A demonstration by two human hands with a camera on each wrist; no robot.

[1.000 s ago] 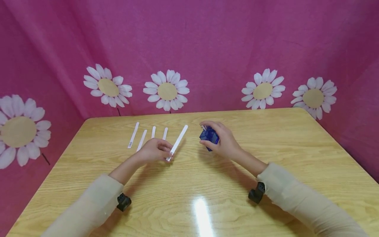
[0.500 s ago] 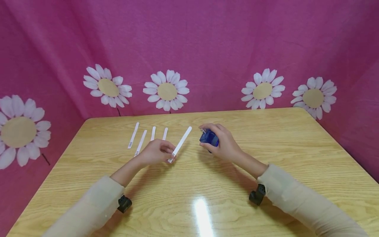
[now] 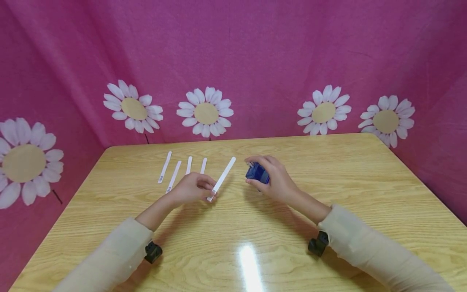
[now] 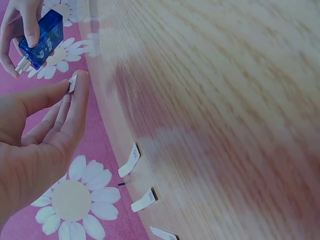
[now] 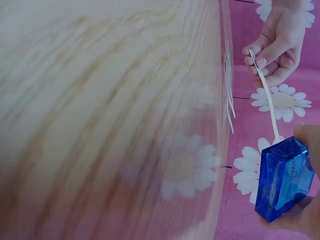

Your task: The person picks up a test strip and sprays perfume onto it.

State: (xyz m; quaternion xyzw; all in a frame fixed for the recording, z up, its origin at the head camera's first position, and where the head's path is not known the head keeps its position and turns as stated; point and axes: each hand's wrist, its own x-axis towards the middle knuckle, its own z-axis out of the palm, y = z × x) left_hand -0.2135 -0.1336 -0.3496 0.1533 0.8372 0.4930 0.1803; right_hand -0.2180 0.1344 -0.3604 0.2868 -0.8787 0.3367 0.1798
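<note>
No words can be read; the lettering on the blue bottle (image 5: 285,177) and white strips (image 3: 165,167) is too blurred.

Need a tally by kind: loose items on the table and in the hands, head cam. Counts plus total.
White strips: 5 (4 on the table, 1 in the left hand)
Blue bottle: 1 (in the right hand)
Total: 6
</note>
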